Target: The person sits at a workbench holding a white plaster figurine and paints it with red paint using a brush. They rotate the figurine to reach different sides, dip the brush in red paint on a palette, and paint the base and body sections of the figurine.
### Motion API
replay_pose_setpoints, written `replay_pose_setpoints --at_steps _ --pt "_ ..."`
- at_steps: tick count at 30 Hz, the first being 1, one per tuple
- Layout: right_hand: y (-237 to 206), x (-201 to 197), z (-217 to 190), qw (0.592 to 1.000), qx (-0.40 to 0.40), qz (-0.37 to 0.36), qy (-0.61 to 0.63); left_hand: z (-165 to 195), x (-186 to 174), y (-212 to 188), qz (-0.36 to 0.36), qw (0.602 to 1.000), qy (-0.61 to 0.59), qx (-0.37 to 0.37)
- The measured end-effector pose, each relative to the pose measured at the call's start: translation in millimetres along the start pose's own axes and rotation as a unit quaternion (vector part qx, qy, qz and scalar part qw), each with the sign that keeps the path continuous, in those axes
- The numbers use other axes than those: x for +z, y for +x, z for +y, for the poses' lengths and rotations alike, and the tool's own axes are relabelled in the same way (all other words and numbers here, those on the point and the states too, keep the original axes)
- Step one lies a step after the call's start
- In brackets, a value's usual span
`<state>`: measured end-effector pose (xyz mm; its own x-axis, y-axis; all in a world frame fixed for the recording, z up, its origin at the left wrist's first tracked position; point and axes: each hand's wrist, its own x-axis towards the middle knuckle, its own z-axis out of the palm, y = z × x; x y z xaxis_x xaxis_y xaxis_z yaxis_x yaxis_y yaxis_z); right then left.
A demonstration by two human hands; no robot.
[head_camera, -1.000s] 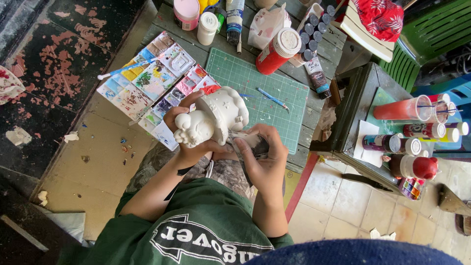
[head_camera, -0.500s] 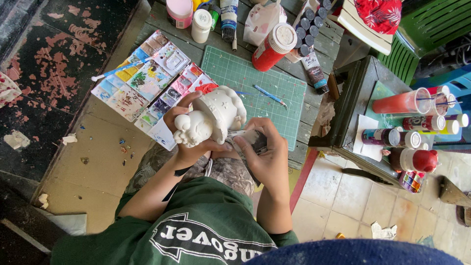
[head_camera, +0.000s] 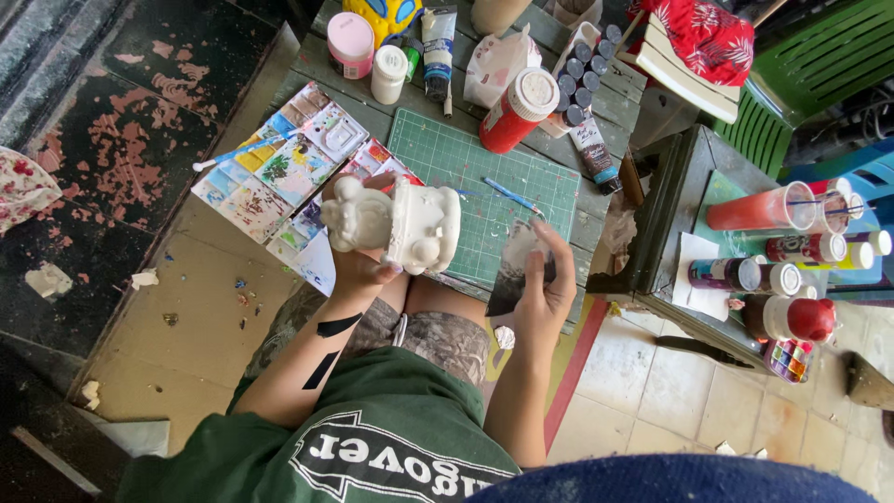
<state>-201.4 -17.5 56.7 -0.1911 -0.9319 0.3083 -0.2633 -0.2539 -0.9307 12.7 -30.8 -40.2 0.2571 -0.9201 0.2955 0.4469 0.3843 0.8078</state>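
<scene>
The figurine (head_camera: 396, 224) is plain white, and the cutting mat (head_camera: 484, 177) is green with a pale grid. The bottle (head_camera: 515, 110) is red with a white cap, the palette (head_camera: 279, 172) blotched yellow, blue and green (a real patchwork), and the cloth (head_camera: 703, 37) red with white leaves.

The bare middle of the green cutting mat (head_camera: 466, 177) is lying open beyond both hands. A red paint bottle (head_camera: 515, 110) is blocking its far edge, a paint palette (head_camera: 279, 177) is crowding the left, and a blue brush (head_camera: 510, 194) is crossing its right part.
</scene>
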Motion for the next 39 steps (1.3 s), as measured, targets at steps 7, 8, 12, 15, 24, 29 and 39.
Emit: replay_pose_setpoints --at_steps 7,8,12,15,24,29,39 --pt "-12.6 18.0 22.1 0.991 0.058 -0.118 0.034 28.4 18.0 10.3 -0.09 0.99 -0.107 -0.031" --pt "-16.0 20.2 20.9 0.984 0.117 -0.117 0.061 31.0 20.2 10.9 -0.103 0.987 -0.119 -0.023" --pt "-21.8 20.7 8.2 0.985 0.036 -0.167 0.034 35.0 23.0 10.4 -0.143 0.973 -0.177 -0.041" --pt "-27.7 20.4 -4.9 0.979 -0.018 -0.199 -0.029 29.6 25.0 8.0 -0.129 0.958 -0.242 -0.077" --pt "-25.7 20.3 -10.4 0.998 0.037 -0.041 0.016 23.0 13.6 0.5 -0.126 0.929 -0.315 -0.147" --pt "-6.4 4.2 -29.4 0.981 -0.16 -0.079 -0.073 25.8 20.8 2.9 -0.102 0.925 -0.333 -0.155" --pt "25.5 -6.9 -76.4 0.857 -0.379 -0.214 -0.275 44.8 26.9 4.1 -0.096 0.943 -0.202 -0.244"
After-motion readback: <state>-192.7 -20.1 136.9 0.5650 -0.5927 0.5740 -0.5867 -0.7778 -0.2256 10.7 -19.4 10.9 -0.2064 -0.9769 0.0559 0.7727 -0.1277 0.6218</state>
